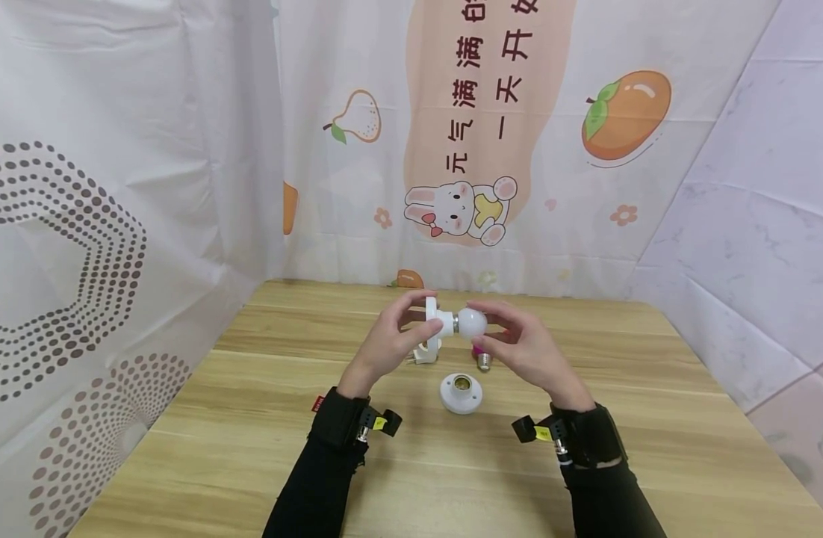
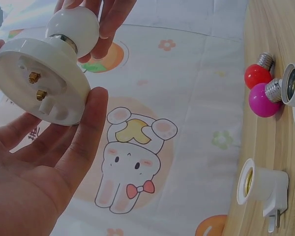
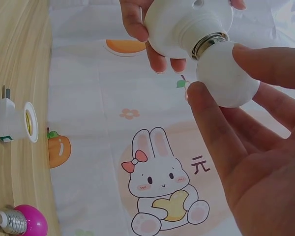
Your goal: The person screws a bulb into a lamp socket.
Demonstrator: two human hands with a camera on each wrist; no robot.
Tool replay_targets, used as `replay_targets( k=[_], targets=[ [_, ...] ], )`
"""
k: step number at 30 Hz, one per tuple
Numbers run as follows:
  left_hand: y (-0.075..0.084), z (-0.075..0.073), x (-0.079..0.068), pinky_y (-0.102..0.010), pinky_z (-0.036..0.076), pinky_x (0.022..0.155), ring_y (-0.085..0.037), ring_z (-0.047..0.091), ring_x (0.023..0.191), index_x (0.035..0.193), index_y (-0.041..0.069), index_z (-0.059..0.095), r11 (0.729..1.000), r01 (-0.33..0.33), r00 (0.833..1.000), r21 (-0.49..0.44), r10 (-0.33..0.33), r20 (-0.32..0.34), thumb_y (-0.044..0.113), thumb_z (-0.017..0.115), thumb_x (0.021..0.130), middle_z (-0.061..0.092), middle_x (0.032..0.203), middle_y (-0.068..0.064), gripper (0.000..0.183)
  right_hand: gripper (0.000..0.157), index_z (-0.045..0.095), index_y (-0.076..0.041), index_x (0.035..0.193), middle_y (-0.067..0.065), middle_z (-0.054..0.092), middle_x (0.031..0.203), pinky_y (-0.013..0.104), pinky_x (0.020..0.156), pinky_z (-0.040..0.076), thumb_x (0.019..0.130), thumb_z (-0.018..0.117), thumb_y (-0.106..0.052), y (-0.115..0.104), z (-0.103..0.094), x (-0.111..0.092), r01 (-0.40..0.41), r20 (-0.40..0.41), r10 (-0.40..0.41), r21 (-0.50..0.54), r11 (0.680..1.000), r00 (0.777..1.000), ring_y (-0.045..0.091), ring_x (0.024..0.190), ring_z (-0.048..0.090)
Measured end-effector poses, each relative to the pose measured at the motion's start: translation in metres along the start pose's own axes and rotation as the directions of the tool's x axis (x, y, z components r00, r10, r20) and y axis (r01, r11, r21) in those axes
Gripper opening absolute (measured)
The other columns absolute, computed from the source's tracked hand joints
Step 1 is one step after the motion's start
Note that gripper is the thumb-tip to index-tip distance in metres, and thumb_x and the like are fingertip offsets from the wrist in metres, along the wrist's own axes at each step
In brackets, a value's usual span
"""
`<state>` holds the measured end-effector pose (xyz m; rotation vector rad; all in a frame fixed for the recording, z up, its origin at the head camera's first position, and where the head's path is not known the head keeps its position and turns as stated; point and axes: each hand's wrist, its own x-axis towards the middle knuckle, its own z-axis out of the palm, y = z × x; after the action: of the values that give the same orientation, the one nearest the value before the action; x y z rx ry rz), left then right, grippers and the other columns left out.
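Over the table, my left hand (image 1: 384, 342) grips a round white lamp holder (image 1: 443, 323) by its wide base. Two brass screws (image 2: 41, 94) show on the base's underside in the left wrist view. My right hand (image 1: 531, 350) holds a white light bulb (image 1: 473, 323) by its globe, between thumb and fingers. The bulb's metal cap (image 3: 209, 45) sits at the holder's mouth, with part of the metal showing. How deep it is threaded I cannot tell. Below the hands, a second round lamp holder (image 1: 460, 403) lies on the table, its socket facing up.
Behind the second holder are a white plug-in socket (image 1: 425, 354) and a magenta bulb (image 2: 263, 101). A red bulb (image 2: 257, 77) lies beside the magenta one. A patterned curtain (image 1: 344, 202) hangs along the back edge of the wooden table (image 1: 250, 448). Both wrists wear black straps with small cameras.
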<state>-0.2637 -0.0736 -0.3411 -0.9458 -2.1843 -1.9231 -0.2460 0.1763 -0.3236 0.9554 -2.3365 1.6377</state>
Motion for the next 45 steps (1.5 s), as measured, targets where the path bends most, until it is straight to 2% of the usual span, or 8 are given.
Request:
replay_targets(
  k=[2, 11, 18, 24, 31, 40, 45],
  targets=[
    [0.0003, 0.0002, 0.0001, -0.044, 0.056, 0.086, -0.032, 0.061, 0.115, 0.143, 0.008, 0.052, 1.0, 0.001, 1.0, -0.003, -0.001, 0.002, 0.039, 0.066, 0.095, 0.058, 0.13, -0.016, 0.059, 0.051, 0.059, 0.0, 0.138, 0.017, 0.061, 0.132, 0.029, 0.09, 0.056, 0.089, 0.074, 0.004, 0.0002, 0.0, -0.0002, -0.014, -0.004, 0.014, -0.003, 1.0, 1.0, 0.025, 0.112, 0.062],
    [0.0008, 0.0002, 0.0, -0.043, 0.055, 0.088, -0.034, 0.06, 0.117, 0.144, 0.006, 0.051, 1.0, -0.006, 1.0, -0.004, 0.006, 0.008, 0.025, 0.064, 0.096, 0.057, 0.13, -0.017, 0.053, 0.05, 0.059, -0.005, 0.14, 0.012, 0.065, 0.127, 0.028, 0.086, 0.057, 0.093, 0.074, -0.008, -0.0014, -0.0005, -0.001, -0.086, -0.001, 0.086, -0.019, 0.996, 0.996, 0.038, 0.112, 0.06],
    [0.0, 0.0, 0.0001, -0.044, 0.055, 0.089, -0.03, 0.06, 0.116, 0.143, 0.008, 0.052, 1.0, 0.001, 1.0, -0.006, -0.001, 0.003, 0.035, 0.065, 0.095, 0.058, 0.129, -0.013, 0.057, 0.048, 0.059, -0.007, 0.14, 0.011, 0.066, 0.124, 0.029, 0.086, 0.056, 0.094, 0.074, -0.014, -0.0031, -0.0002, -0.0004, -0.117, -0.004, 0.117, -0.026, 0.993, 0.993, 0.03, 0.11, 0.061],
    [-0.0001, 0.0003, 0.0005, -0.043, 0.056, 0.088, -0.031, 0.06, 0.117, 0.144, 0.007, 0.052, 1.0, 0.0, 1.0, -0.005, 0.0, 0.003, 0.032, 0.065, 0.096, 0.058, 0.13, -0.013, 0.056, 0.048, 0.059, -0.008, 0.14, 0.011, 0.066, 0.123, 0.032, 0.086, 0.056, 0.095, 0.073, -0.016, -0.0049, 0.0, -0.0008, -0.143, -0.005, 0.143, -0.032, 0.989, 0.99, 0.028, 0.108, 0.063],
    [0.0009, 0.0, 0.0, -0.041, 0.056, 0.086, -0.031, 0.06, 0.116, 0.144, 0.007, 0.051, 1.0, -0.004, 1.0, -0.003, 0.004, 0.001, 0.032, 0.065, 0.096, 0.057, 0.13, -0.015, 0.056, 0.048, 0.057, -0.008, 0.142, 0.015, 0.065, 0.123, 0.036, 0.08, 0.06, 0.097, 0.071, -0.018, -0.006, 0.0013, -0.0012, -0.188, 0.006, 0.188, 0.005, 0.982, 0.982, 0.034, 0.101, 0.069],
    [0.0019, 0.0, -0.0002, -0.041, 0.056, 0.086, -0.032, 0.06, 0.116, 0.143, 0.007, 0.052, 1.0, -0.001, 1.0, -0.007, 0.001, 0.003, 0.034, 0.065, 0.095, 0.057, 0.13, -0.014, 0.057, 0.048, 0.053, -0.001, 0.143, 0.021, 0.063, 0.122, 0.037, 0.076, 0.061, 0.1, 0.066, -0.018, -0.0054, 0.0016, -0.0009, -0.207, 0.035, 0.205, 0.109, 0.972, 0.978, 0.031, 0.088, 0.072],
    [0.0001, 0.0003, 0.0006, -0.04, 0.056, 0.085, -0.032, 0.06, 0.116, 0.143, 0.007, 0.052, 1.0, -0.006, 1.0, -0.004, 0.006, 0.006, 0.033, 0.065, 0.096, 0.058, 0.129, -0.014, 0.056, 0.047, 0.054, 0.0, 0.142, 0.02, 0.064, 0.118, 0.034, 0.075, 0.06, 0.102, 0.064, -0.022, -0.0041, 0.0016, -0.0001, -0.215, 0.035, 0.212, 0.115, 0.97, 0.977, 0.032, 0.089, 0.072]
  ],
)
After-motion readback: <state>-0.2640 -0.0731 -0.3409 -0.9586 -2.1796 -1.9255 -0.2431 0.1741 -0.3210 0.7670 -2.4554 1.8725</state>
